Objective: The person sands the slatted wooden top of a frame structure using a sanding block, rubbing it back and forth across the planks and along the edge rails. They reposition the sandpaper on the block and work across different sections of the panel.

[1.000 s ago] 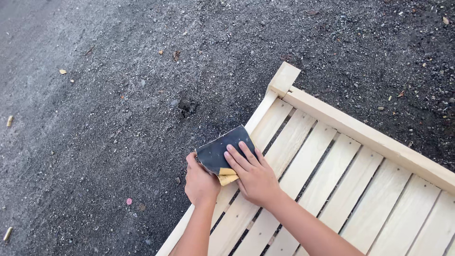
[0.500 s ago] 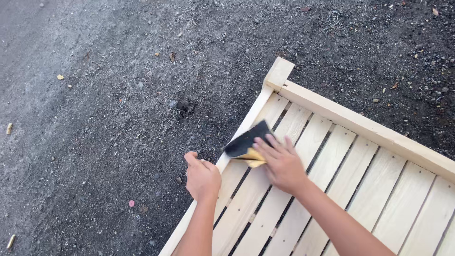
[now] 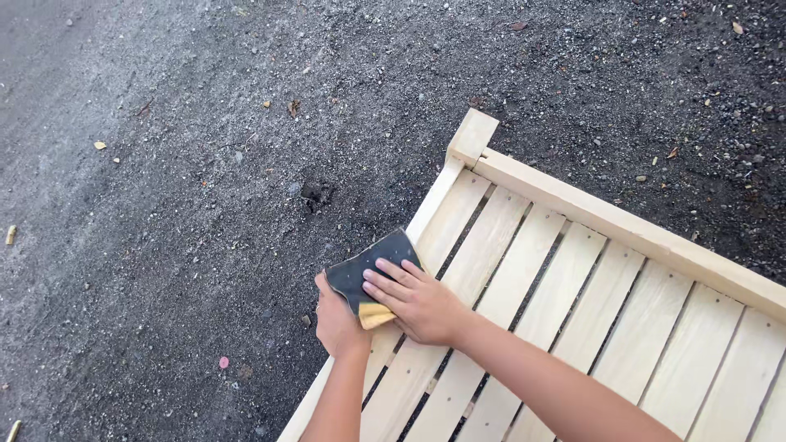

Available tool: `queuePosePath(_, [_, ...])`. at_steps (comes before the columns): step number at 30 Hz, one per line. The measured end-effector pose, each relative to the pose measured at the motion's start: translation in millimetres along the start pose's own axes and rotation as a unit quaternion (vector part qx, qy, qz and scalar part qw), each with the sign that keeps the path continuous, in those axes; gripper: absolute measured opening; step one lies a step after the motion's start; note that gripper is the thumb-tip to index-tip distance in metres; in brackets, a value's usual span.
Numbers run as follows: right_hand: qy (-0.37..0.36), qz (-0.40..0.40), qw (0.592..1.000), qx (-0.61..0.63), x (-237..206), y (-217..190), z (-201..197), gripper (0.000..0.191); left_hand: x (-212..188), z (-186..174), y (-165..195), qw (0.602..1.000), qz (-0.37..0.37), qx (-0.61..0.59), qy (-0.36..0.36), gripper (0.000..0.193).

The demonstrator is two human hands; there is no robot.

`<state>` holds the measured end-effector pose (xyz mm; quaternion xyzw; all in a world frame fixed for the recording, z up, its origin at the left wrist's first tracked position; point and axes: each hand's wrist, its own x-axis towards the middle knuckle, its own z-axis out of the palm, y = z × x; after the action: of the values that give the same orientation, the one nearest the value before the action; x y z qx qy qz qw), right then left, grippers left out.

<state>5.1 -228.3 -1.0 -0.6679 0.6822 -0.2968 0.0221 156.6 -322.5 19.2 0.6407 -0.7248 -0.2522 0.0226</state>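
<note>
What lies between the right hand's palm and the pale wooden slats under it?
In the head view, a dark sanding sheet with a tan underside lies between the right hand and the slatted wooden frame; the left hand grips the frame's edge.

The scene is lit by soft, even daylight, and no single light source can be made out. No hard shadows are cast; only faint shade is seen under the right hand (image 3: 417, 304) and in the dark gaps between the slats of the pale wooden frame (image 3: 573, 270). The wood is rendered bright but not blown out, and no glare is seen. The dark gravel ground (image 3: 180, 205) is shown sharply, its grains resolved. Slight softness is noticed toward the far left edge. No motion blur is visible on the hands.
</note>
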Motion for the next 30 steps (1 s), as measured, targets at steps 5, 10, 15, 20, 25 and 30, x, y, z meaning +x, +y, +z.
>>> queuePosePath(5, [0.065, 0.127, 0.989, -0.049, 7, 27, -12, 0.067, 0, 3, -2, 1.0, -0.021, 0.008, -0.006, 0.028])
queuePosePath(10, [0.028, 0.065, 0.998, -0.003, 8, -28, -3, 0.068, 1, 5, -4, 0.999, -0.036, 0.003, -0.027, 0.038])
queuePosePath(15, [0.114, 0.182, 0.976, -0.023, -42, 9, 11, 0.063, -1, 5, -4, 0.999, -0.026, 0.015, -0.014, 0.027])
queuePosePath(20, [0.164, 0.274, 0.948, 0.011, -19, 70, 12, 0.067, -2, 5, -3, 0.999, -0.028, 0.015, -0.01, 0.026])
queuePosePath(25, [0.159, 0.338, 0.926, -0.055, 17, 19, 31, 0.092, -2, 6, -2, 0.999, -0.026, 0.02, 0.004, 0.025])
queuePosePath(30, [0.121, 0.314, 0.936, 0.106, 5, -11, 36, 0.087, -4, 7, -4, 1.0, -0.023, 0.018, 0.008, 0.024])
